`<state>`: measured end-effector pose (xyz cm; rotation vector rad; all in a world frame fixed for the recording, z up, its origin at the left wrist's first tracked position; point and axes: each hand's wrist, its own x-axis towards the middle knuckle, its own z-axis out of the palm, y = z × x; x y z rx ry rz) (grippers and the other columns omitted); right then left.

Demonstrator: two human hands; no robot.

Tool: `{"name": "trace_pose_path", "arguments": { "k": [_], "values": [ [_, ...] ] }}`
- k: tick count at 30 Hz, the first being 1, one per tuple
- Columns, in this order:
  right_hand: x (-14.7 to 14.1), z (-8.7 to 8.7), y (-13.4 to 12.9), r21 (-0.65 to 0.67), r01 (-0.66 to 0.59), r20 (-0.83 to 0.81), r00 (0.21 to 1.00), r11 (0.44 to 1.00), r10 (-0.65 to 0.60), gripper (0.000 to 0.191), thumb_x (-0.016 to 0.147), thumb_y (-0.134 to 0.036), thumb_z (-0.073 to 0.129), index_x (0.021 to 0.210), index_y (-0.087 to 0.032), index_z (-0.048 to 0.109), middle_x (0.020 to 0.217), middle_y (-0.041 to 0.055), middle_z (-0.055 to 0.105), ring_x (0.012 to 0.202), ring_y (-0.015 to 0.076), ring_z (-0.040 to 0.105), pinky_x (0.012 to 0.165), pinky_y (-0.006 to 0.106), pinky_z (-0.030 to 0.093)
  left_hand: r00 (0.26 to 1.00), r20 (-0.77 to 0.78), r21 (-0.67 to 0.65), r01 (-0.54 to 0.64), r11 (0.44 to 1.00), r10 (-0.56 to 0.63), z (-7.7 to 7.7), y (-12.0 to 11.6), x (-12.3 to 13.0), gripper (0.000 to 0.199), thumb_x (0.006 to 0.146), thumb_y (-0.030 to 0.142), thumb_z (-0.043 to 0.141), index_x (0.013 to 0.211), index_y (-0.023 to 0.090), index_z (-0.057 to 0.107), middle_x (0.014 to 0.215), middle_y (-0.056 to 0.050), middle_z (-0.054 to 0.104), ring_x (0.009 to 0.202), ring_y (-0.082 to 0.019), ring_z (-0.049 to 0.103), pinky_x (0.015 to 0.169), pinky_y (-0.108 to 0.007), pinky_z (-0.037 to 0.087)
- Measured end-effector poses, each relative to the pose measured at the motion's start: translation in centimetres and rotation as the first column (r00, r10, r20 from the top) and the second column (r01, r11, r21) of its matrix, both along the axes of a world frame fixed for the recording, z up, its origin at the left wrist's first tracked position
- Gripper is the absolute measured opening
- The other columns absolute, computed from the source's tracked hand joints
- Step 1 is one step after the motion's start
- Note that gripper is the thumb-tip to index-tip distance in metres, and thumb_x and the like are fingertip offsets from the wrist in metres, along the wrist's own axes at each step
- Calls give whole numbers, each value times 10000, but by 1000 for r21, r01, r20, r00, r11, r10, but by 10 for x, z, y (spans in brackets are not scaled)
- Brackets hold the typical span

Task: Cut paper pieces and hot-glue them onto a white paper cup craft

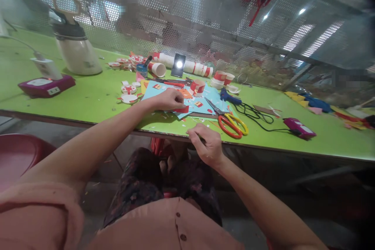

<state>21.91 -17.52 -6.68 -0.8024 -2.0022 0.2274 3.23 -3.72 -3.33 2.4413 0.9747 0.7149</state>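
Fingers point(179, 100) of my left hand point(168, 99) grasp red paper point(183, 109) jutting rightward mid-frame; my curled right hand point(207, 143), lower, lies farther, grip unclear.

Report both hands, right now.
Left hand: curled, fingertips at a red paper piece; whether gripping cannot be told.
Right hand: loosely curled, nothing visibly held.

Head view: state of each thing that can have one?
Left hand: fingers bent, at the red paper; grip unclear.
Right hand: curled; contents unclear.
Scissors: lying down, blades look closed.
Glue gun: lying down, corded; heat unknown.
Phone: propped up; bright spot, screen state unclear.
White charger: plugged into the left purple block.
Blue jar: standing; lid unclear.
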Motion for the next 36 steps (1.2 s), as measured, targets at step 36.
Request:
{"name": "trace_pose_path", "arguments": {
  "k": [36],
  "values": [
    [-1, -9, 10, 40, 29, -74, 997, 999, -26, 186, 877, -165, 529, 700, -163, 587, 616, 7, 502, 586, 123, 459, 591, 274, 385, 998, -56, 35, -34, 999, 36, -2, 1, 5, 224, 700, 303, 582, 707, 106, 689, 634, -32, 625, 586, -126, 512, 530, -219, 346]
  ]
}}
